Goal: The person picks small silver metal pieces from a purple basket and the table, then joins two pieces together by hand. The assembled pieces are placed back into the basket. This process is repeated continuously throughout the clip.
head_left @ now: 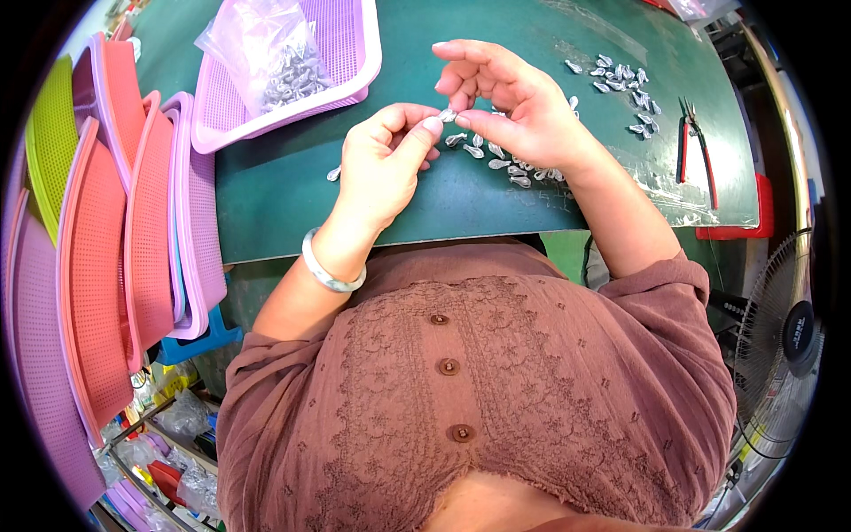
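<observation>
From where I stood, L hand (386, 164) had a sm. grey pc (448, 115) pinched btwn thumb & fingers, above the counter (292, 208). R hand (532, 111) was part open, fingers loosely curled, thumb tip right by the pc; couldn't tell if touching. Pc looked light & stiff, prob. metal or hard plastic, maybe a bit slippery, unlikely to break; best hold seemed a fingertip pinch on its sides. Just below R hand, loose pcs (519, 182) lay scattered, prob. in the way of a low wrist. Up-left of L hand: lilac basket (344, 31) w/ a clear bag (284, 66) of grey pcs. Right of R hand: another cluster (617, 86), then red-handled cutters (683, 151). Well left of L hand: stacked baskets (97, 266); far right of R hand, a fan (769, 332).
</observation>
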The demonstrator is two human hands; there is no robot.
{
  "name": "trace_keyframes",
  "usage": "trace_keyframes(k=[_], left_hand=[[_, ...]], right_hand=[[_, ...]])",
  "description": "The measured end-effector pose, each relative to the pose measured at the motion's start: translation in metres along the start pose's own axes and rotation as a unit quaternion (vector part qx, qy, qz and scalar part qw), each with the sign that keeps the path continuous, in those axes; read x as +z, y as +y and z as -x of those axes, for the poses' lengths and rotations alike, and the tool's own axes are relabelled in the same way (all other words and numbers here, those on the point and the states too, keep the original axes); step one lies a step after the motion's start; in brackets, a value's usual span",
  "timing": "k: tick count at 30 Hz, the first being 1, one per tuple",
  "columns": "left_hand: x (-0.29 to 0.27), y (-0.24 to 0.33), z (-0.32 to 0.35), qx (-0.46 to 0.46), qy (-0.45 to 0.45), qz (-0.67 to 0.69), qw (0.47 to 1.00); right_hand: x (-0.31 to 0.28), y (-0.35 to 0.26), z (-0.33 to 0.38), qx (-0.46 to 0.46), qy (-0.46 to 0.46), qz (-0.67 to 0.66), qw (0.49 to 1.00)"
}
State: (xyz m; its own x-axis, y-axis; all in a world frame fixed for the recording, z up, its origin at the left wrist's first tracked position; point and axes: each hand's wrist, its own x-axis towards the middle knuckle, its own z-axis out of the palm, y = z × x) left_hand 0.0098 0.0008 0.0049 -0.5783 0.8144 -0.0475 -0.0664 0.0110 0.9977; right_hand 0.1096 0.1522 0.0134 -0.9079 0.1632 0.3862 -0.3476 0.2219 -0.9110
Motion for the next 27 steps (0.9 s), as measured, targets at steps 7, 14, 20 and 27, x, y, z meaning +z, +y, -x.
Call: trace_keyframes(k=[7,14,20,27], left_hand=[[-0.009,-0.006,-0.005,-0.111,-0.097,0.209,0.967],[-0.014,-0.009,-0.007,-0.129,-0.116,0.293,0.94],[-0.018,-0.007,-0.007,-0.134,-0.017,0.318,0.939],[-0.026,-0.012,-0.007,-0.129,-0.019,0.319,0.939]], right_hand=[[0.0,-0.002,0.0,-0.018,-0.004,-0.033,0.999],[0.001,-0.003,0.001,-0.023,0.006,-0.02,1.0],[-0.004,0.005,0.0,0.007,-0.029,0.186,0.982],[0.003,0.008,0.0,0.013,-0.106,0.34,0.934]])
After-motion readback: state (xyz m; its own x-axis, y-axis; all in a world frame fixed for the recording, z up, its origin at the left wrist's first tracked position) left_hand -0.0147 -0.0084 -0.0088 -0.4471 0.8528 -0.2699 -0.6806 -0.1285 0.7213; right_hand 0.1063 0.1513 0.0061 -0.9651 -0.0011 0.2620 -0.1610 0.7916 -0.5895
